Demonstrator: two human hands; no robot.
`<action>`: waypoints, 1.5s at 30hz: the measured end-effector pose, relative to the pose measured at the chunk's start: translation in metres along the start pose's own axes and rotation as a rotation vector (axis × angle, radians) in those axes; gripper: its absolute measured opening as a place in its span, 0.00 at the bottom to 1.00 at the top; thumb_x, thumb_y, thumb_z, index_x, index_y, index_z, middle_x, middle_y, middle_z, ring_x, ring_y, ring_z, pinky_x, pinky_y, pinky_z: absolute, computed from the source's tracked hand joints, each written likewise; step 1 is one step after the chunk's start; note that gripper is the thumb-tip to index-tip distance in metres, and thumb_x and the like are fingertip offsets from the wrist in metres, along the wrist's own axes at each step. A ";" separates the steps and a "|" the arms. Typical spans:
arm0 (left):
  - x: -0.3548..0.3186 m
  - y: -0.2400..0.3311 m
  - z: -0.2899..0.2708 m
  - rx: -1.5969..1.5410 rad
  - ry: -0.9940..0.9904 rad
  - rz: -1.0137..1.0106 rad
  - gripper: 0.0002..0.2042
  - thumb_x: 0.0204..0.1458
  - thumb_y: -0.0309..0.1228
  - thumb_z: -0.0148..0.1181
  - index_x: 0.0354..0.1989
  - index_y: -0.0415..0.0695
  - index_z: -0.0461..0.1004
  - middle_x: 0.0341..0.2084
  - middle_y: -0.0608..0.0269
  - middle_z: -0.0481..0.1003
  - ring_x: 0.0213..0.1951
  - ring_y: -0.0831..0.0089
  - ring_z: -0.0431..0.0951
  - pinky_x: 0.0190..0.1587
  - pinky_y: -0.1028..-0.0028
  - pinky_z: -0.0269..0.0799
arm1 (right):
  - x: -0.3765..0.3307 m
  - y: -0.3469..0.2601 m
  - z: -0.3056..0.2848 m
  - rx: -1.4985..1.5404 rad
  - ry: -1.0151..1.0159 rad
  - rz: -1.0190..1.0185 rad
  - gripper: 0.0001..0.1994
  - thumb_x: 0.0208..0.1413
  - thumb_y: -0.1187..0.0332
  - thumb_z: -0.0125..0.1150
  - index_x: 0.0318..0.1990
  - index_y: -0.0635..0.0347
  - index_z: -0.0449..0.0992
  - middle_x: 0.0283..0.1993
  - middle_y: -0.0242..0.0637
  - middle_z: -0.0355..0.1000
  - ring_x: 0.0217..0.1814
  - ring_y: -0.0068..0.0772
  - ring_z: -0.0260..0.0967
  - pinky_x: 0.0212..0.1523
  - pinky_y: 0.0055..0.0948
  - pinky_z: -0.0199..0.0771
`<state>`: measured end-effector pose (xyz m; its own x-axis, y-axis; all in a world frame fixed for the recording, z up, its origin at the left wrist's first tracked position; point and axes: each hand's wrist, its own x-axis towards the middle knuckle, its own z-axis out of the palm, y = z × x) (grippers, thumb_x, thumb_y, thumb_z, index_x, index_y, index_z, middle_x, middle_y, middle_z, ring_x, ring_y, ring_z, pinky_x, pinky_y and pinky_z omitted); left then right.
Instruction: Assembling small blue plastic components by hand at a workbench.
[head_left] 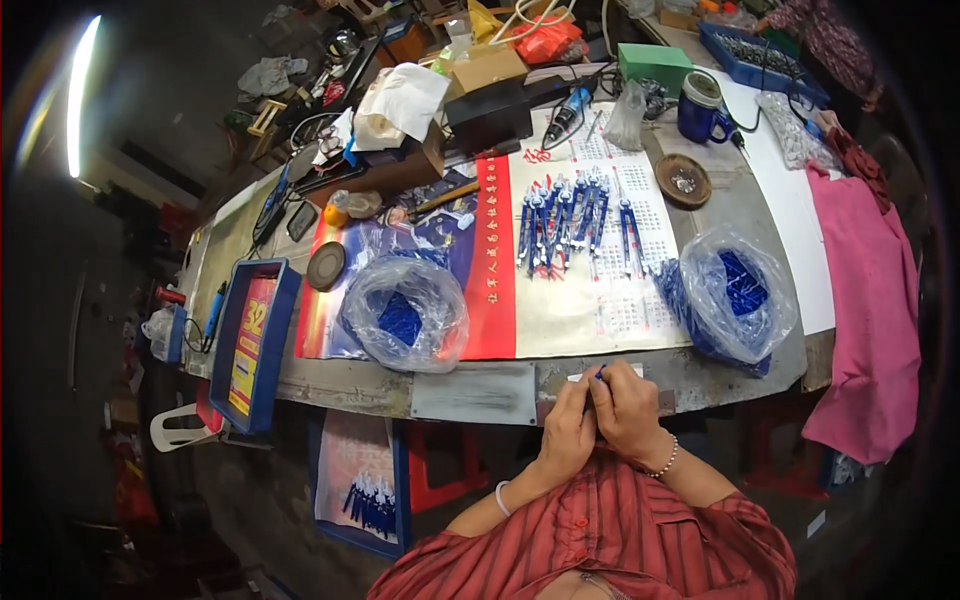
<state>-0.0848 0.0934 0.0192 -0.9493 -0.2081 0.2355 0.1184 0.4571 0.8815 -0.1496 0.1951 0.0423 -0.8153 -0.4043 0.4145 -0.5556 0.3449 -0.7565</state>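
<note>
My left hand (568, 428) and my right hand (627, 408) meet at the table's front edge, both with fingers closed. A small blue piece (601, 374) shows between the fingertips; most of it is hidden, so its kind is unclear. To the left of my hands sits a clear plastic bag (362, 312) of small blue parts (401, 318). On the right is another clear bag (783, 318) with slim blue parts (742, 283). Beyond my hands, several slim blue-and-white pieces (565, 220) lie in a row on a printed sheet (560, 338).
At the left stands a blue tray (283, 300); a lower blue tray (403, 500) holds more blue-and-white pieces (372, 503). Farther back are a round brown dish (684, 181), a blue mug (704, 108), a corded blue tool (568, 112) and a hammer (447, 197). Pink cloth (865, 310) hangs at the right.
</note>
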 end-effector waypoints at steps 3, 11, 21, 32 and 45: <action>-0.002 0.000 0.000 0.053 -0.013 0.029 0.23 0.49 0.17 0.46 0.57 0.36 0.61 0.38 0.41 0.67 0.40 0.42 0.69 0.42 0.60 0.67 | -0.001 -0.004 -0.001 0.023 -0.025 0.088 0.09 0.56 0.69 0.52 0.26 0.64 0.67 0.22 0.47 0.65 0.23 0.52 0.65 0.22 0.42 0.62; 0.007 -0.015 -0.021 0.128 -0.302 0.003 0.09 0.46 0.21 0.53 0.37 0.36 0.69 0.29 0.42 0.71 0.33 0.43 0.71 0.34 0.58 0.68 | 0.001 -0.002 -0.036 -0.305 -0.189 -0.306 0.11 0.48 0.67 0.57 0.37 0.64 0.71 0.35 0.42 0.67 0.33 0.43 0.67 0.31 0.35 0.67; 0.060 0.021 -0.067 0.319 -0.053 0.307 0.15 0.47 0.27 0.58 0.43 0.37 0.70 0.40 0.49 0.71 0.40 0.54 0.72 0.41 0.65 0.68 | 0.021 0.039 -0.061 -0.184 -0.387 -0.112 0.09 0.45 0.76 0.60 0.35 0.64 0.69 0.28 0.43 0.66 0.27 0.40 0.68 0.27 0.32 0.66; 0.048 -0.019 -0.031 -0.601 -0.398 -0.522 0.10 0.54 0.31 0.56 0.40 0.37 0.74 0.23 0.69 0.73 0.23 0.84 0.70 0.26 0.83 0.66 | 0.017 0.051 -0.027 0.856 -0.448 0.707 0.08 0.55 0.70 0.58 0.36 0.62 0.65 0.26 0.27 0.64 0.19 0.15 0.61 0.19 0.14 0.62; 0.061 -0.062 -0.021 -0.336 -0.584 -0.492 0.08 0.55 0.30 0.54 0.35 0.37 0.73 0.22 0.69 0.72 0.22 0.85 0.68 0.25 0.83 0.65 | 0.061 0.084 0.006 0.587 -0.486 0.670 0.11 0.54 0.63 0.61 0.34 0.61 0.71 0.23 0.24 0.66 0.18 0.10 0.57 0.17 0.11 0.55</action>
<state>-0.1439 0.0349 -0.0123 -0.9026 0.2073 -0.3773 -0.3570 0.1297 0.9251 -0.2455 0.1946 0.0012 -0.7021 -0.6266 -0.3382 0.2666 0.2092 -0.9409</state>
